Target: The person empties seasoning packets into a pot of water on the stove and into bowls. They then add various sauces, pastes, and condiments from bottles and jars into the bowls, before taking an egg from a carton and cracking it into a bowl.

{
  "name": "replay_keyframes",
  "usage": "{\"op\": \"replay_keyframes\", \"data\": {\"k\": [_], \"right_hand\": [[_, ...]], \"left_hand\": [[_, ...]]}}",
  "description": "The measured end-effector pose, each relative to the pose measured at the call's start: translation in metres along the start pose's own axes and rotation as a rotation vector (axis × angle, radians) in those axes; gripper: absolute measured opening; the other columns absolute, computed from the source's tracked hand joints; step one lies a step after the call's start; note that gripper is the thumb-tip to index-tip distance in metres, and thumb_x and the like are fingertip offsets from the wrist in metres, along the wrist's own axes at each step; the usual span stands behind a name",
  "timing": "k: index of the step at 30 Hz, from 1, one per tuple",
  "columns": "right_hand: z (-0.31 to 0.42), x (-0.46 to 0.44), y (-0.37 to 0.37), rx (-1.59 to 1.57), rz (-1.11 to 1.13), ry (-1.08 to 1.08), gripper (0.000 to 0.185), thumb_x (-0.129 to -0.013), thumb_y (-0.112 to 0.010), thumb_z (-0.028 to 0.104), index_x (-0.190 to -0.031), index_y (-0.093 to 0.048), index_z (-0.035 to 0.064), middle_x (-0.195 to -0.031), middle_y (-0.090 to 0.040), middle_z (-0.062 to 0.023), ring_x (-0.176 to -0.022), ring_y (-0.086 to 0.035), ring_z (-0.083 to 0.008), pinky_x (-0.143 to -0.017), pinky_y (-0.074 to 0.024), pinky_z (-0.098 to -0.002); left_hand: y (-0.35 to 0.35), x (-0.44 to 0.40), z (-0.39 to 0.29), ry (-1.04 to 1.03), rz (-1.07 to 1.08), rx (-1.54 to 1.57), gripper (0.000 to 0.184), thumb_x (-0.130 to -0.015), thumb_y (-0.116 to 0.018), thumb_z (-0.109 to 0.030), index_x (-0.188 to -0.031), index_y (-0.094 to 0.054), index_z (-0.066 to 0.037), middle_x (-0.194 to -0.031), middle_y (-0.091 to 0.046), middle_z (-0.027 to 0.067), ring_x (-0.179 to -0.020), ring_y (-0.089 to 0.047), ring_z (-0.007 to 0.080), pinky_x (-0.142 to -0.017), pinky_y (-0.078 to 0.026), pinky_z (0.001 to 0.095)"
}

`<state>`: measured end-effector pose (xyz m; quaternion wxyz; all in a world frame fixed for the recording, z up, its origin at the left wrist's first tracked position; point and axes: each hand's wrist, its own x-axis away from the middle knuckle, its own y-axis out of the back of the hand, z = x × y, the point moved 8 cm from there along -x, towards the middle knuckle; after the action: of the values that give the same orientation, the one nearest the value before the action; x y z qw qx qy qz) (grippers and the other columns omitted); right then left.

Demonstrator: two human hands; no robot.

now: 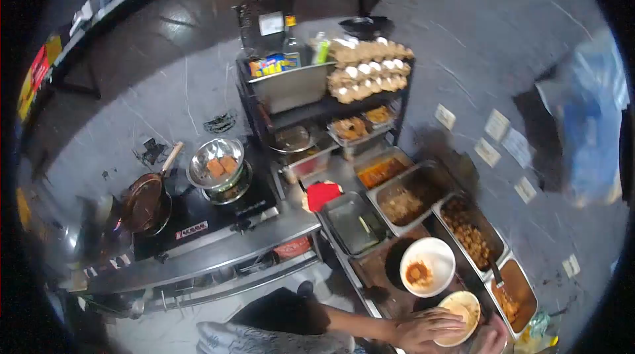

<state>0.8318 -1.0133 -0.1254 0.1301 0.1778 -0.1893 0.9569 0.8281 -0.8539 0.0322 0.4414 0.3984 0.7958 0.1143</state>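
My big white bowl (442, 263) has a red and orange blob (418, 275) on one side of its bottom. The rest of its inside looks bare and white. So that much is in, and I think the bowl is far from full. I see no brown lumps in it like the brown lumps (471, 238) in the metal tub just to the right of it. A spoon (496, 273) leans in the next tub, lower and to the right of the big white bowl, with orange food (506, 304) in it. There is lots of food left in both tubs.

The small pale bowl (472, 302) is just below the big white bowl, under my left hand (423, 329). My left fingers lie close together across it, but I can't tell if they grip it or only rest there. They hide a lot of its inside, so I can't say how much is in it. I think it is early in the job, with a little done and plenty to do.

My right hand (491, 337) is lower and to the right of the big white bowl, near the small one. It is a blur and cut off at the bottom. I can't tell if its fingers are apart or holding something. Far to the right of the big white bowl is a smeary blue shape (589, 116); I can't make it out.
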Motion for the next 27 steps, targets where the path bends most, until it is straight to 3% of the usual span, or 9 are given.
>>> {"op": "replay_keyframes", "data": {"k": [5, 8, 9, 11, 14, 16, 18, 23, 27], "right_hand": [[-0.046, 0.000, -0.271, -0.136, 0.476, -0.405, 0.060, -0.088, -0.057, 0.039, -0.133, -0.040, 0.0020, -0.134, -0.043, -0.0139, -0.118, -0.046, -0.0212, -0.091, -0.0430, -0.0373], [-0.031, 0.026, -0.418, -0.199, 0.825, -0.671, 0.066, -0.088, -0.058, 0.043, -0.136, -0.038, 0.0018, -0.138, -0.041, -0.0147, -0.122, -0.044, -0.0216, -0.094, -0.0421, -0.0386], [0.027, 0.052, -0.498, 0.127, 1.264, -0.184, 0.073, -0.089, -0.050, 0.054, -0.139, -0.033, 0.0047, -0.140, -0.039, -0.0144, -0.120, -0.044, -0.0215, -0.107, -0.0260, -0.0377], [0.090, 0.021, -0.574, 0.489, 1.223, 0.415, 0.053, -0.082, -0.064, 0.021, -0.127, -0.041, 0.0040, -0.120, -0.050, -0.0076, -0.110, -0.049, -0.0183, -0.102, -0.0334, -0.0357], [0.183, -0.028, -0.696, 0.393, 0.975, 0.807, 0.037, -0.080, -0.059, -0.002, -0.114, -0.046, 0.0038, -0.098, -0.055, -0.0048, -0.090, -0.057, -0.0149, -0.075, -0.0480, -0.0288], [0.217, -0.086, -0.768, 0.472, 0.729, 1.045, 0.041, -0.078, -0.064, 0.002, -0.114, -0.045, 0.0017, -0.098, -0.056, -0.0060, -0.087, -0.059, -0.0171, -0.076, -0.0474, -0.0275], [0.230, -0.181, -0.835, 0.777, 0.440, 1.293, 0.075, -0.066, -0.081, 0.019, -0.122, -0.036, -0.0038, -0.106, -0.055, -0.0147, -0.098, -0.057, -0.0238, -0.080, -0.0482, -0.0335], [0.202, -0.309, -0.920, 1.438, 0.462, 1.094, 0.118, -0.048, -0.076, 0.069, -0.133, -0.039, -0.0033, -0.121, -0.055, -0.0225, -0.114, -0.052, -0.0354, -0.096, -0.0411, -0.0420], [0.202, -0.295, -0.924, 1.483, 0.398, 1.109, 0.114, -0.052, -0.075, 0.066, -0.137, -0.034, 0.0024, -0.127, -0.052, -0.0222, -0.117, -0.052, -0.0347, -0.095, -0.0423, -0.0426]], "left_hand": [[0.183, 0.121, 0.004, 0.012, -0.450, -0.520, 0.063, -0.082, -0.052, -0.054, -0.133, -0.047, -0.017, -0.148, -0.032, 0.0065, -0.136, -0.031, 0.0284, -0.106, -0.019, 0.0562], [0.300, 0.220, 0.019, 0.440, -0.402, -0.787, 0.056, -0.083, -0.057, -0.052, -0.126, -0.054, -0.017, -0.139, -0.045, 0.0064, -0.130, -0.039, 0.0285, -0.106, -0.022, 0.0529], [0.338, 0.255, 0.020, 0.656, -0.446, -0.763, 0.052, -0.084, -0.059, -0.049, -0.123, -0.056, -0.016, -0.135, -0.049, 0.0062, -0.127, -0.044, 0.0290, -0.105, -0.027, 0.0500], [0.385, 0.333, 0.018, 1.174, -0.887, -0.076, 0.039, -0.087, -0.062, -0.033, -0.118, -0.059, -0.010, -0.125, -0.057, 0.0088, -0.117, -0.053, 0.0268, -0.100, -0.038, 0.0403], [0.425, 0.355, -0.049, 0.768, -0.820, -0.062, 0.034, -0.085, -0.061, -0.002, -0.118, -0.057, -0.003, -0.121, -0.058, 0.0120, -0.114, -0.054, 0.0175, -0.096, -0.042, 0.0334], [0.417, 0.342, -0.117, 0.349, -0.794, 0.714, 0.035, -0.085, -0.061, -0.013, -0.115, -0.057, 0.004, -0.121, -0.058, 0.0146, -0.114, -0.053, 0.0232, -0.101, -0.037, 0.0372], [0.414, 0.337, -0.173, 0.117, -0.626, 0.789, 0.035, -0.085, -0.063, -0.015, -0.116, -0.058, 0.000, -0.118, -0.059, 0.0141, -0.110, -0.055, 0.0237, -0.097, -0.039, 0.0376], [0.385, 0.338, -0.207, -0.042, -0.525, 0.503, 0.035, -0.084, -0.066, -0.020, -0.117, -0.059, -0.010, -0.112, -0.062, 0.0128, -0.101, -0.059, 0.0249, -0.086, -0.044, 0.0387], [0.368, 0.336, -0.215, -0.103, -0.571, 0.213, 0.036, -0.084, -0.068, -0.025, -0.118, -0.060, -0.017, -0.107, -0.064, 0.0119, -0.093, -0.062, 0.0258, -0.078, -0.049, 0.0396]]}}
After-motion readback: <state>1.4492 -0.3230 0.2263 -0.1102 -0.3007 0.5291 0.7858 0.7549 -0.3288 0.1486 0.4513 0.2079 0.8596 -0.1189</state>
